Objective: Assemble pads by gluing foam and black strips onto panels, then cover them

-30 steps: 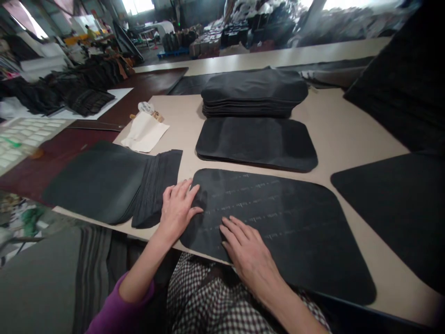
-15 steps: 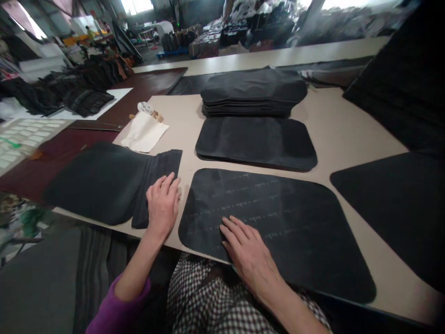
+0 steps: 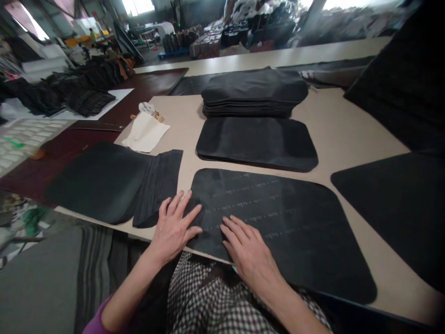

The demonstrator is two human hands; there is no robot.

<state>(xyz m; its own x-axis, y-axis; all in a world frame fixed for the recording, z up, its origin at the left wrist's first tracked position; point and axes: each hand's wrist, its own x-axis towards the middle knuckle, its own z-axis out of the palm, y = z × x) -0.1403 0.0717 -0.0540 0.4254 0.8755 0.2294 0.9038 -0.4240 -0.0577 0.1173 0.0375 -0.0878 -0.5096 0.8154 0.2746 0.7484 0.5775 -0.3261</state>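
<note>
A large black sheet with rounded corners and faint rows of print (image 3: 292,218) lies flat in front of me. On its near edge rests my right hand (image 3: 248,250), fingers extended and close together. My left hand (image 3: 177,227) has its fingers spread over the sheet's left edge. Just left of that hand is a fanned stack of narrow black strips (image 3: 158,185). Beside the strips, overlapping them, lie black rounded sheets (image 3: 100,181). Neither hand grips anything.
Behind the printed sheet sit a low stack of black panels (image 3: 257,141) and a taller stack (image 3: 253,88). A pale cloth (image 3: 146,134) lies at the back left. To the right is another black sheet (image 3: 392,199). The table's front edge runs close to my checkered clothing (image 3: 198,297).
My left hand has moved right, off the strips and onto the left edge of the printed sheet, with its fingers spreading. My right hand has stayed in place.
</note>
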